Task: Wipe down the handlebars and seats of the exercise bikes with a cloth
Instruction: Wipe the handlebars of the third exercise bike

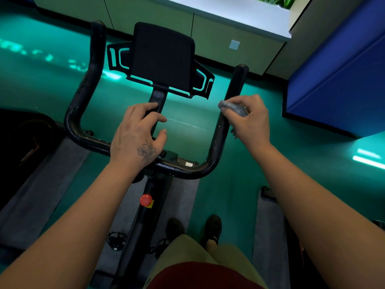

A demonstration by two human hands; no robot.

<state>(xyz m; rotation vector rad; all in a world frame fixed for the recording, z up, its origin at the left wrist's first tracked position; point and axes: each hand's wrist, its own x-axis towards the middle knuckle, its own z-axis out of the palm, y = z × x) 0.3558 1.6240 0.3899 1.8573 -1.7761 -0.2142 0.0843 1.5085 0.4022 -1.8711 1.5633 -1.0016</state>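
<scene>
Against the handlebar's [220, 130] right arm, the right hand [250, 119] pinches the cloth [233, 107] mid-wipe, left hand [135, 134] resting loosely beside it on the stem; remaining bar and seat apparently outstanding.

Single head-worn wide-angle view, looking forward and steeply down from above. Close over the exercise bike's handlebars [87, 84] and console [162, 55] at centre, both forearms reaching in from the near edge. Near bottom: shoes and the bike's frame. Far top: green floor [41, 80] meeting a wall base. Straight lines bowed toward the edges.
</scene>
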